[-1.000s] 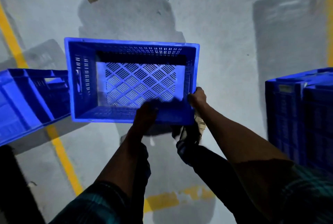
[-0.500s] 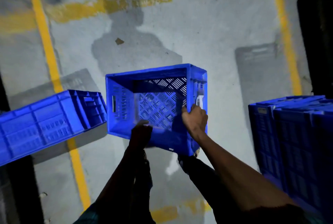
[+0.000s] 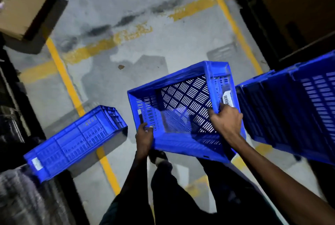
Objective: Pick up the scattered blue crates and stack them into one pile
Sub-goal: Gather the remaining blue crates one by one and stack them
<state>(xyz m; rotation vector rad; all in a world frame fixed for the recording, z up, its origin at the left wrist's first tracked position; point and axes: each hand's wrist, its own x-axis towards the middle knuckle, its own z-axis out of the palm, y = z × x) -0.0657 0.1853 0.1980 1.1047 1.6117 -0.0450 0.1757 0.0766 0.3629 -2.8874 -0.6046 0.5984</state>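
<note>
A grey floor [image 3: 163, 47] with yellow lines is seen below. A crate [image 3: 183, 112], tilted and off the floor, is gripped at its near-left corner by the left hand [image 3: 145, 134] and at its right rim by the right hand [image 3: 225, 121]. The pile [image 3: 290, 112] lies just right of it, nearer the right hand; another crate [image 3: 76, 141] lies left.

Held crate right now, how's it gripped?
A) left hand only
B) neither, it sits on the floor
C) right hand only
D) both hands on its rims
D: the left hand has its grip on the near left corner of the held crate, and the right hand curls over the right rim beside the barcode label, with the crate tilted clear of the floor.
</note>
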